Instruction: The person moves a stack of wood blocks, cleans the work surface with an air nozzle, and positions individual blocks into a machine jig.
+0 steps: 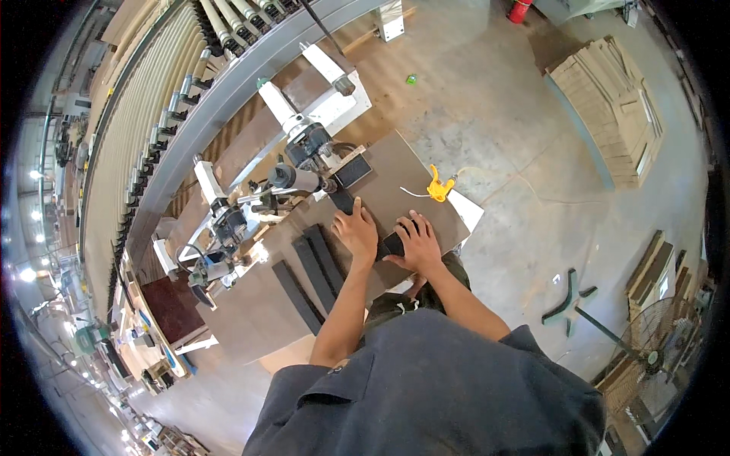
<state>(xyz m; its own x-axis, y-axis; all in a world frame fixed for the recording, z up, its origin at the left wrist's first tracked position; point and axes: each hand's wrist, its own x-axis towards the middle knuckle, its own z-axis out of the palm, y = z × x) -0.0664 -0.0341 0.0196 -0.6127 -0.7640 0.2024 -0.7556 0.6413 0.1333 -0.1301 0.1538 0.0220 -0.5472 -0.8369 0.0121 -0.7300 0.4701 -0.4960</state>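
Note:
A long black strip (344, 201) lies across the brown work table, its far end against a small motor-driven machine (295, 178). My left hand (356, 234) grips this strip near its middle, with the index finger stretched along it towards the machine. My right hand (414, 245) is closed over the strip's near end, close to my body; its fingertips curl around the dark piece. Left of my left forearm lie several more black strips (318, 262), side by side on the table. A black block (353, 171) sits beside the machine, against a wooden fence.
A yellow air blow gun (439, 187) with a thin hose rests at the table's right edge (456, 228). Similar machines (228, 223) line the left side. Behind them runs a roller conveyor (156, 99). Boards on a pallet (608, 106) and a standing fan (652, 356) are to the right.

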